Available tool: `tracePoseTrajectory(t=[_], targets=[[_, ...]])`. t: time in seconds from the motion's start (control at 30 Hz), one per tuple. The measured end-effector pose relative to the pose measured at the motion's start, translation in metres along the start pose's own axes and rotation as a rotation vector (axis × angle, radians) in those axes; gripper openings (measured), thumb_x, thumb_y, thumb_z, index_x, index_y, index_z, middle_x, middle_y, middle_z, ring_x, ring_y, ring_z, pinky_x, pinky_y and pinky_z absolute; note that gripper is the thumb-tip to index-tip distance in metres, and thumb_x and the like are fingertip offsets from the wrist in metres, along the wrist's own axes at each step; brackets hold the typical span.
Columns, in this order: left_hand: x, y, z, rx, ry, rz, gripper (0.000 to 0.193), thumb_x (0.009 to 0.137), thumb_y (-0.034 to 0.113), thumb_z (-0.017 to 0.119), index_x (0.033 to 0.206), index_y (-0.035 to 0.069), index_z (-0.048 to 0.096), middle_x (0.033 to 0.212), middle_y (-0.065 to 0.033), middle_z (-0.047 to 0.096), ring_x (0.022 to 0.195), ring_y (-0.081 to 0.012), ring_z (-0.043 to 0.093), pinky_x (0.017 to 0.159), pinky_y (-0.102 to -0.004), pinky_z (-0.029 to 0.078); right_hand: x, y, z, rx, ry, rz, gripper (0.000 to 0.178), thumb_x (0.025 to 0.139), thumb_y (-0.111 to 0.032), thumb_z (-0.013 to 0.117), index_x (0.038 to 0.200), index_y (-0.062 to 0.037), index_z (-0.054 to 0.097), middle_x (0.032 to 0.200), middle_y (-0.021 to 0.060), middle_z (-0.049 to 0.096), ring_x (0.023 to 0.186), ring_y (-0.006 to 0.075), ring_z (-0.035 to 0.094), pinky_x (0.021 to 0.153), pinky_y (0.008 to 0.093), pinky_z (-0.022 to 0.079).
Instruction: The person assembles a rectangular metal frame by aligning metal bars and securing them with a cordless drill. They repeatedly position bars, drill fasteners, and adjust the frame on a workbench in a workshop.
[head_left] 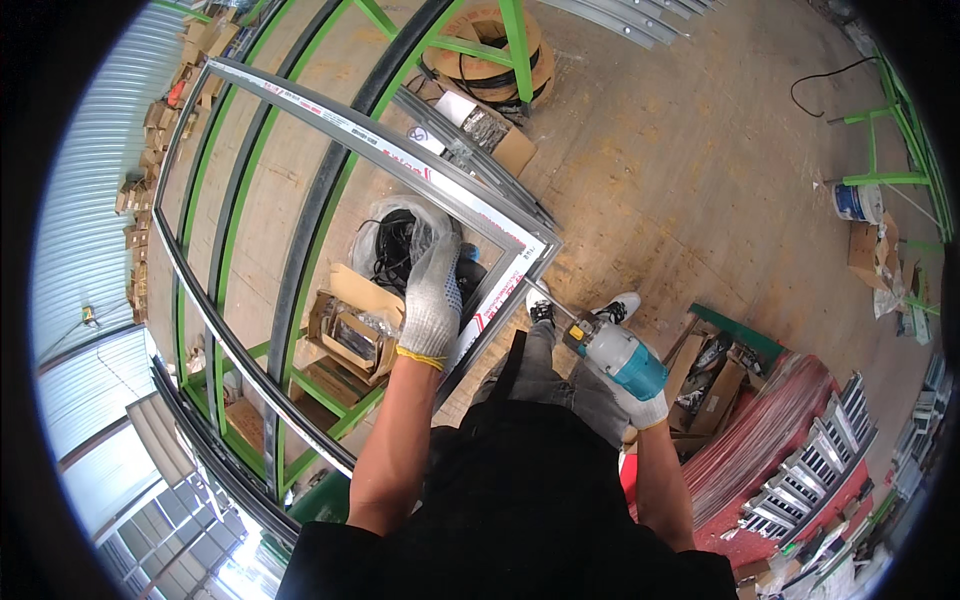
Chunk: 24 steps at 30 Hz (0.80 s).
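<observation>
A grey window frame (440, 178) with printed protective film lies across a green rack (300, 235) with black-padded bars. My left hand (432, 300), in a white knit glove with blue dots and a yellow cuff, is beside the inner side of the frame's near bar. Its fingers are stretched out, and part of the palm side is hidden. My right hand (645, 408), also gloved, is closed round a teal and grey power drill (622, 360). The drill's long thin bit points up and left, its tip at the frame's outer edge near the right corner.
Below the frame are an open cardboard box (350, 335) and a clear plastic bag of black cable (395, 240). A large coil (490, 60) lies behind. To the right are a box of parts (710, 380), a red wrapped stack (750, 440) and a white bucket (858, 203).
</observation>
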<state>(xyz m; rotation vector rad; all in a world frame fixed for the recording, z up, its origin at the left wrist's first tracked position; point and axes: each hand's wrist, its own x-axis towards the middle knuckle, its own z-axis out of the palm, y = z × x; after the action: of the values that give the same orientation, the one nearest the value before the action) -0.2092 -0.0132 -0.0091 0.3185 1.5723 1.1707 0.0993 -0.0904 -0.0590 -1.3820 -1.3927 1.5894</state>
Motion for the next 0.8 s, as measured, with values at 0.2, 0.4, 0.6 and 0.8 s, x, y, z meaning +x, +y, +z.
tracePoseTrajectory(t=[0.2, 0.4, 0.6, 0.8], targets=[[0.001, 0.002, 0.003, -0.026, -0.011, 0.023, 0.034, 0.108, 0.032, 0.059, 0.112, 0.000, 0.071, 0.099, -0.0045, 0.070, 0.089, -0.0138, 0.065, 0.084, -0.0289, 0.051, -0.001, 0.016, 0.001, -0.095, -0.040, -0.088, 0.048, 0.093, 0.002, 0.075, 0.138, 0.0011, 0.061, 0.130, 0.0119, 0.072, 0.112, 0.0229, 0.072, 0.097, 0.0351, 0.060], [-0.013, 0.017, 0.005, 0.287, -0.160, 0.128, 0.034, 0.103, 0.032, 0.067, 0.111, -0.001, 0.070, 0.099, -0.0022, 0.067, 0.092, -0.0108, 0.061, 0.086, -0.0273, 0.050, -0.002, 0.021, 0.002, 0.107, -0.017, 0.004, 0.039, 0.101, 0.001, 0.064, 0.140, 0.0018, 0.060, 0.127, 0.0119, 0.072, 0.111, 0.0225, 0.072, 0.096, 0.0351, 0.061], [-0.030, 0.042, 0.007, 0.952, -0.283, 0.193, 0.050, 0.074, 0.034, 0.090, 0.102, -0.002, 0.069, 0.087, -0.0041, 0.066, 0.081, -0.0116, 0.059, 0.075, -0.0308, 0.052, -0.007, -0.002, -0.004, 0.303, 0.077, 0.164, 0.034, 0.085, -0.012, 0.086, 0.118, -0.0071, 0.077, 0.111, 0.0107, 0.078, 0.105, 0.0307, 0.075, 0.091, 0.0403, 0.060], [-0.039, 0.035, 0.019, 0.914, -0.194, 0.285, 0.046, 0.072, 0.029, 0.085, 0.099, -0.006, 0.071, 0.087, -0.0111, 0.069, 0.079, -0.0144, 0.063, 0.075, -0.0330, 0.054, -0.037, 0.013, -0.003, -0.292, 0.135, -0.023, 0.038, 0.091, -0.004, 0.078, 0.127, 0.0001, 0.069, 0.114, 0.0105, 0.077, 0.102, 0.0230, 0.075, 0.090, 0.0363, 0.061]])
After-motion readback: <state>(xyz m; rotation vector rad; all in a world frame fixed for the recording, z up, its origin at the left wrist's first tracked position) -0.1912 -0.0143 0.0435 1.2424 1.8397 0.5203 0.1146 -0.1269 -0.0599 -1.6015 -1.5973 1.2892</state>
